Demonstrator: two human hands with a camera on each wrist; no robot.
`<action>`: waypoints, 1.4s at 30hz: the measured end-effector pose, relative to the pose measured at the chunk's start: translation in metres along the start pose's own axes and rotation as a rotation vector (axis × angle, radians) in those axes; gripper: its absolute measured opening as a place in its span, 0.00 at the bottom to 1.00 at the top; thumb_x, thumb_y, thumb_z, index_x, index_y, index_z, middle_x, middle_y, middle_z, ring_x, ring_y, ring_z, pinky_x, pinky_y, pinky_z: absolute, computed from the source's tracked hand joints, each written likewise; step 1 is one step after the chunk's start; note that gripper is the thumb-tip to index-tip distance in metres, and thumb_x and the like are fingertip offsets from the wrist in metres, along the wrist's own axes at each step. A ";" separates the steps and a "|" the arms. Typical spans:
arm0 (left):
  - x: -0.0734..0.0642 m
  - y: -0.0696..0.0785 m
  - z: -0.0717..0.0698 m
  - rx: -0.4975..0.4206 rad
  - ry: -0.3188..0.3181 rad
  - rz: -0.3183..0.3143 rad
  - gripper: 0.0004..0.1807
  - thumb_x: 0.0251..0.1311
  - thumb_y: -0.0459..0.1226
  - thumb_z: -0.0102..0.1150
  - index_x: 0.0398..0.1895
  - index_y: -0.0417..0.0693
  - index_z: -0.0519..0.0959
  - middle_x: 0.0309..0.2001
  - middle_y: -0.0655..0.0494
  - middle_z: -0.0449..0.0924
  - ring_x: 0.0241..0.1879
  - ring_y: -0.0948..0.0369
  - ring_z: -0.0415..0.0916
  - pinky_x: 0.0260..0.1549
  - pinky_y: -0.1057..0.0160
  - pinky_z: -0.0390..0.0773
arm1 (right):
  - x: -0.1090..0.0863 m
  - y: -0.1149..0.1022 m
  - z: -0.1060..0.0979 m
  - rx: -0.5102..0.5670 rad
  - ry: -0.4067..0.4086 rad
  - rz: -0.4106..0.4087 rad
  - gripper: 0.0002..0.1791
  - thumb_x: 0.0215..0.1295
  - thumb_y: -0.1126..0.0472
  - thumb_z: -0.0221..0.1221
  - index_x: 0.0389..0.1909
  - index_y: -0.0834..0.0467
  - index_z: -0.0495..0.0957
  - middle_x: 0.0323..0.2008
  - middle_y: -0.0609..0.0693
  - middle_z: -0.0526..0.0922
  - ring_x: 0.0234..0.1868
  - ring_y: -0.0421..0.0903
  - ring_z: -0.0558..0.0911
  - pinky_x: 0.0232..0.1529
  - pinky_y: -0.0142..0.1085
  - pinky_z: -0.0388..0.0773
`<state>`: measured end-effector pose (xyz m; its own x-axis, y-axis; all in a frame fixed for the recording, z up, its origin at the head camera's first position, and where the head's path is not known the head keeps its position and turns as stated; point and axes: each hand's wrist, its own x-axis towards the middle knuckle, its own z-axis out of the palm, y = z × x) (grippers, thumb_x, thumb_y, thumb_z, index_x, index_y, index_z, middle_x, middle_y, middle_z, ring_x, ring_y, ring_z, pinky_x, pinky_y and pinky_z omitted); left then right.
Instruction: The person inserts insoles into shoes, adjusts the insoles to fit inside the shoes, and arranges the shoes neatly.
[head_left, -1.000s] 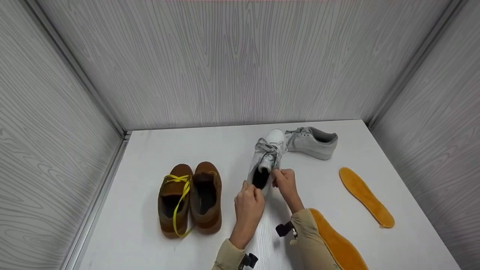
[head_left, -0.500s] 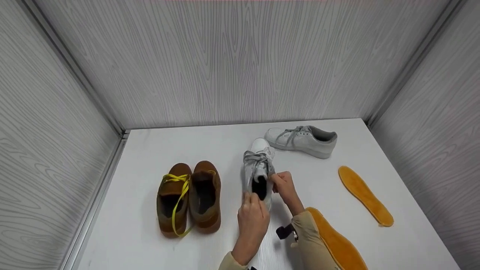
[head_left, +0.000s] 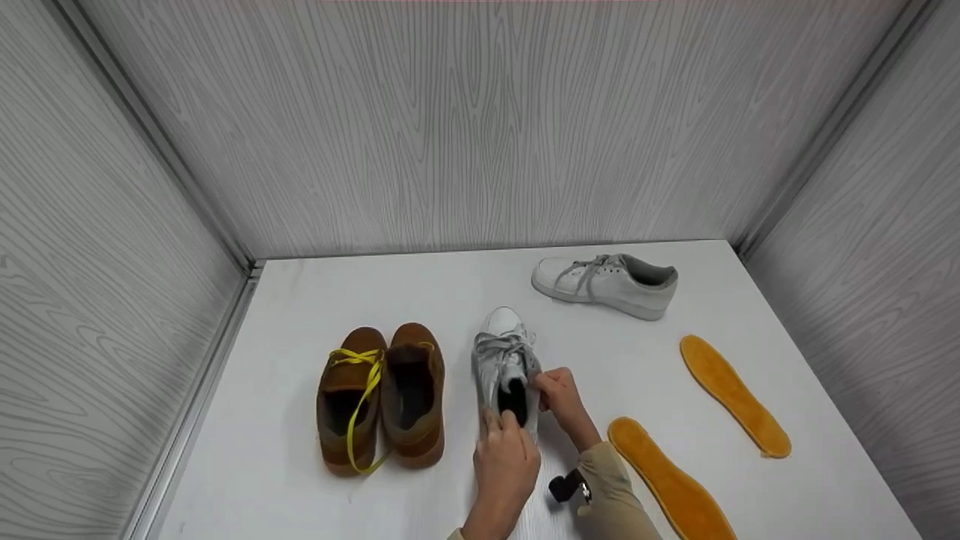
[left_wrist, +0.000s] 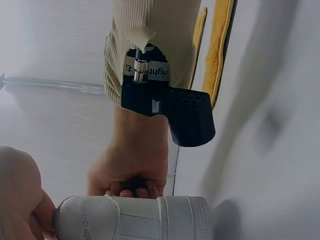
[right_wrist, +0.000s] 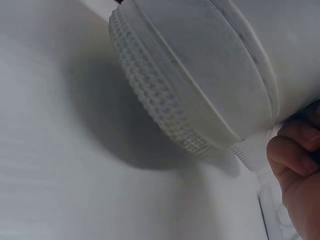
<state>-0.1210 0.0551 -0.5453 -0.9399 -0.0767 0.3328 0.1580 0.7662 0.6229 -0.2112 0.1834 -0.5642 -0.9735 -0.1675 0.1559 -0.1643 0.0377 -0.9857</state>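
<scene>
"What's on the left?"
"Two brown shoes [head_left: 386,409], side by side on the tabletop [head_left: 315,292]."
"And the middle, down low?"
"The left hand [head_left: 508,459] pinches the back rim of a white shoe [head_left: 491,371]. The right hand [head_left: 562,401] grips the right side of the shoe's opening. The heel looks lifted."
"What are they doing?"
"Holding the shoe to get it in place, I guess. The next move needs a tight hold and the opening facing up, I think."
"And the lower right?"
"An orange insole [head_left: 673,478]."
</scene>
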 end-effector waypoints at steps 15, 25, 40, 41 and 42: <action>-0.012 0.000 0.001 0.061 -0.086 -0.052 0.09 0.61 0.31 0.51 0.35 0.31 0.77 0.53 0.19 0.71 0.42 0.31 0.77 0.28 0.43 0.79 | -0.010 0.018 -0.001 0.026 -0.075 -0.012 0.21 0.61 0.78 0.47 0.09 0.70 0.54 0.08 0.37 0.58 0.10 0.33 0.59 0.16 0.30 0.60; -0.012 0.000 0.002 0.091 -0.098 -0.042 0.11 0.61 0.34 0.54 0.35 0.30 0.78 0.54 0.20 0.72 0.37 0.35 0.79 0.29 0.44 0.79 | -0.013 0.025 0.001 0.003 -0.059 -0.041 0.21 0.59 0.79 0.49 0.09 0.69 0.55 0.09 0.38 0.58 0.11 0.32 0.57 0.15 0.29 0.56; -0.012 -0.006 0.004 0.112 -0.004 0.058 0.10 0.57 0.33 0.57 0.19 0.41 0.73 0.47 0.24 0.77 0.20 0.45 0.76 0.19 0.49 0.76 | -0.023 0.029 0.008 0.029 0.011 -0.080 0.23 0.62 0.79 0.51 0.09 0.67 0.56 0.10 0.41 0.59 0.12 0.32 0.56 0.17 0.32 0.54; -0.013 -0.007 0.004 0.115 -0.007 0.056 0.11 0.57 0.33 0.57 0.19 0.41 0.73 0.47 0.24 0.77 0.19 0.46 0.75 0.19 0.49 0.75 | -0.024 0.029 0.008 0.032 0.013 -0.074 0.23 0.62 0.79 0.51 0.10 0.67 0.56 0.10 0.41 0.59 0.12 0.32 0.57 0.17 0.32 0.55; -0.013 -0.007 0.004 0.119 -0.010 0.054 0.11 0.57 0.34 0.57 0.19 0.41 0.74 0.47 0.24 0.77 0.19 0.46 0.75 0.19 0.50 0.75 | -0.024 0.030 0.008 0.032 0.015 -0.066 0.23 0.62 0.79 0.51 0.10 0.68 0.57 0.10 0.41 0.60 0.12 0.32 0.57 0.17 0.32 0.55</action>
<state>-0.1108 0.0539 -0.5569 -0.9339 -0.0273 0.3564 0.1722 0.8395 0.5154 -0.1912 0.1807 -0.5978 -0.9629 -0.1543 0.2214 -0.2233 -0.0051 -0.9747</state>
